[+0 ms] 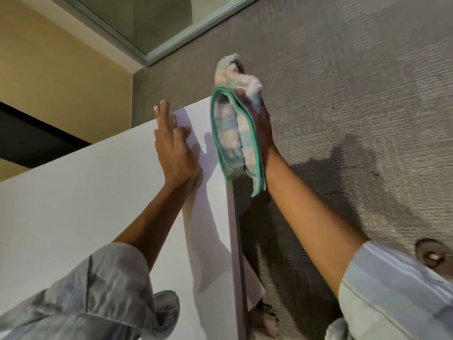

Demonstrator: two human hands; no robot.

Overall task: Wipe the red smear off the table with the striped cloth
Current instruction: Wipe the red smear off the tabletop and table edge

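Note:
The white table (85, 204) fills the lower left, its right edge running down the middle of the view. My left hand (174, 148) lies flat on the tabletop near the far right corner, fingers spread. My right hand (261, 123) grips the striped cloth (235, 133), a bunched pastel cloth with a green hem, just past the table's right edge near the far corner. The cloth hangs down from my fingers over the edge. No red smear shows on the visible tabletop.
Grey carpet (343, 106) covers the floor to the right of the table. A glass door frame (147, 33) and a yellow wall (61, 69) stand beyond. My foot in a sandal (263, 317) is by the table's near edge. A round metal floor fitting (431, 256) sits at the right.

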